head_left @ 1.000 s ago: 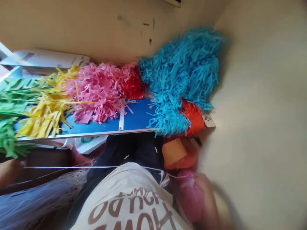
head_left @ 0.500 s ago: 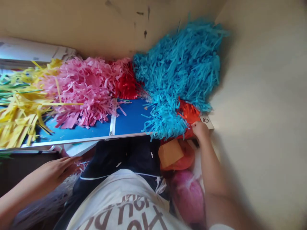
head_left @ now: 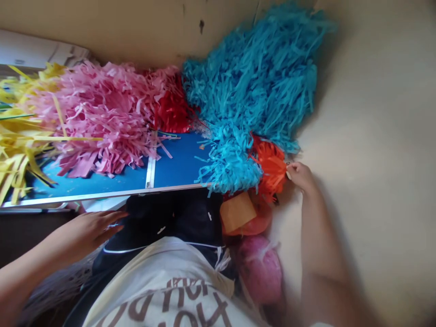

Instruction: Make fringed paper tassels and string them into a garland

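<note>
My right hand pinches the outer end of an orange fringed tissue-paper piece at the table's right end. The orange strips fan out from my fingertips and hang over the front edge. Against it lies a big heap of blue paper fringe, part of which covers the orange strips. My left hand is below the table edge, in front of my dark trousers. Its fingers are stretched out and nothing shows in them.
Pink fringe, yellow strips and a red fringed piece lie along the blue table. Beneath are an orange bundle and a pink plastic-wrapped bundle. A wall stands close on the right.
My right hand has drawn the orange fringe to the right, so more of it shows from under the blue heap. My left hand has shifted a little to the right.
</note>
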The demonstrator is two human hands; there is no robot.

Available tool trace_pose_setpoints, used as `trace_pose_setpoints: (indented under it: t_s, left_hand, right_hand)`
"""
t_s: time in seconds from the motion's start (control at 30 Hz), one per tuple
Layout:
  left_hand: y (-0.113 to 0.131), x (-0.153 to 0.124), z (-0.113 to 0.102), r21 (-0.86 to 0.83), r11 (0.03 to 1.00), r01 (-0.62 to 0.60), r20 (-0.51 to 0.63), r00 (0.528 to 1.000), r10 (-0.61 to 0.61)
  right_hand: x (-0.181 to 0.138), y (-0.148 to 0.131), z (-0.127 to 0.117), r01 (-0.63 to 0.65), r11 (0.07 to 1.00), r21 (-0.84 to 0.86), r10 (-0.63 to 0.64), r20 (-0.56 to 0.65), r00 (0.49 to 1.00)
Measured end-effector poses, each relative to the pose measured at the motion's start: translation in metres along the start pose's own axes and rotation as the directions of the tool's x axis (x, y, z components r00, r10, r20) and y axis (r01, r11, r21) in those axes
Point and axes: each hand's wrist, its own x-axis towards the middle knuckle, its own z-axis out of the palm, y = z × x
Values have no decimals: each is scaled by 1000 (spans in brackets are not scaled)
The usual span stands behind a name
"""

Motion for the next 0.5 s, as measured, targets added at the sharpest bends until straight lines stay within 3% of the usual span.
trace_pose_setpoints:
  t_s: [0.1,0.2,0.3,0.37,0.43,0.5]
  left_hand:
    - [26,12,-6,-39,994,-103,38,994,104]
    - [80,31,-25,-117,946,-303,2,952,305]
    - [154,57,-44,-172,834,-524,-140,851,506]
    - [208,79,-50,-144,731,-667,-318,731,604]
    - [259,108,-50,-115,649,-752,-488,612,622]
    - [299,140,-47,-86,671,-736,-621,567,542]
  right_hand:
    - [12,-1,-18,-48,990,130,55,-50,997]
    - [23,-18,-43,-39,970,242,60,-80,995]
    - [24,-54,-67,35,957,289,-16,-68,998]
    - [18,-87,-78,103,962,252,-102,-16,995]
    - [8,-122,-81,176,967,186,-187,45,981]
    - [-3,-155,-81,251,959,128,-264,93,960]
